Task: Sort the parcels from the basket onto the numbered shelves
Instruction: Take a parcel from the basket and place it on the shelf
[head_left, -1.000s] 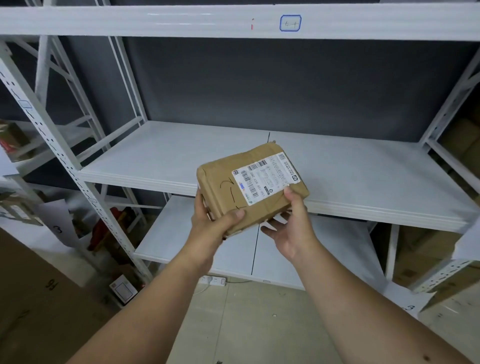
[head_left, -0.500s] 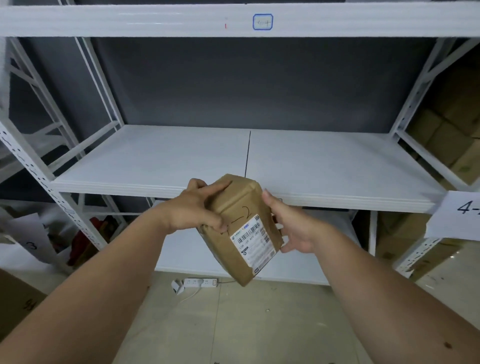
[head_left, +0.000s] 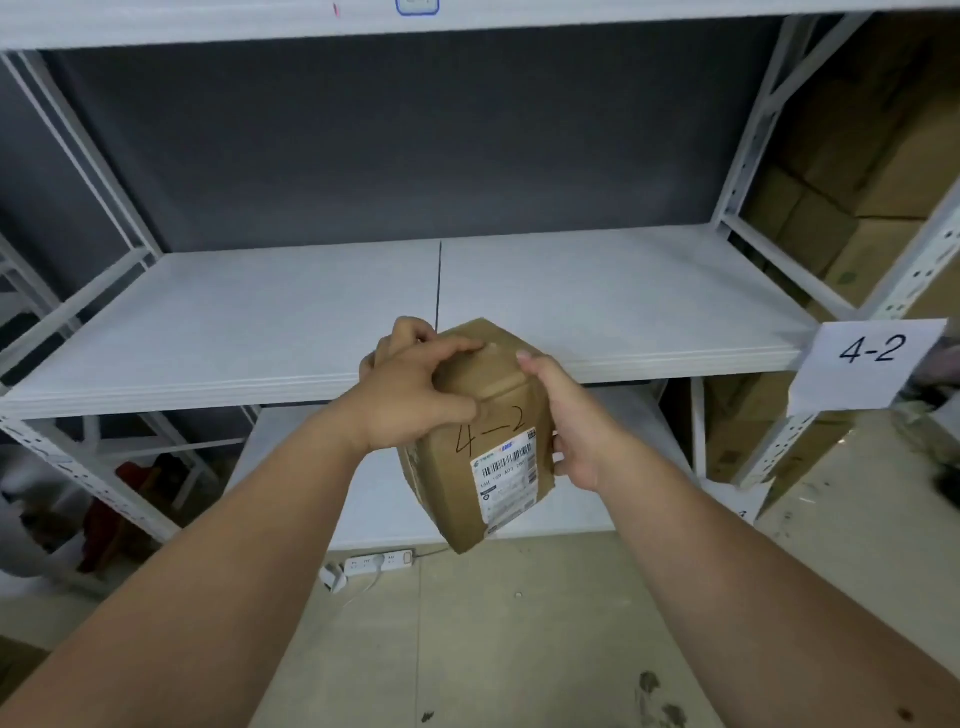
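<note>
The brown parcel (head_left: 475, 431) hangs in the air in front of the edge of the middle shelf (head_left: 597, 306), tilted so its far end points up toward the shelf and its near end drops toward the floor. Handwritten on its upper face is "4-2", and below that sits a white shipping label (head_left: 506, 478) with a barcode (the small print is too blurred to read). The left hand (head_left: 415, 387) grips the parcel's upper left corner, thumb and fingers curled over the top, that grip clamped on the paper wrapping. The right hand (head_left: 566, 421) holds the right side, fingers wrapped round the edge, its grip likewise closed on the parcel. On the shelf's right upright hangs a white paper tag (head_left: 870, 364) reading "4-2". Stacked cardboard boxes (head_left: 852, 208) fill the neighbouring rack to the right. A white power strip (head_left: 379, 561) lies on the floor beneath the lower shelf (head_left: 374, 493).
</note>
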